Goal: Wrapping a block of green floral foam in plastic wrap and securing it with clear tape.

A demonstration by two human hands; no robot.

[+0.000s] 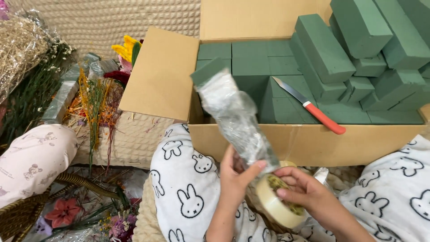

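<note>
Left hand [235,177] grips wrapped foam block [233,114] base; right hand [309,192] holds tape roll [277,201] beside

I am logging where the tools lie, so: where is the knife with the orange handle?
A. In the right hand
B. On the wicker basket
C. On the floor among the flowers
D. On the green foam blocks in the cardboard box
D: the knife lies on the green foam blocks inside the cardboard box, clear of both hands.
</note>
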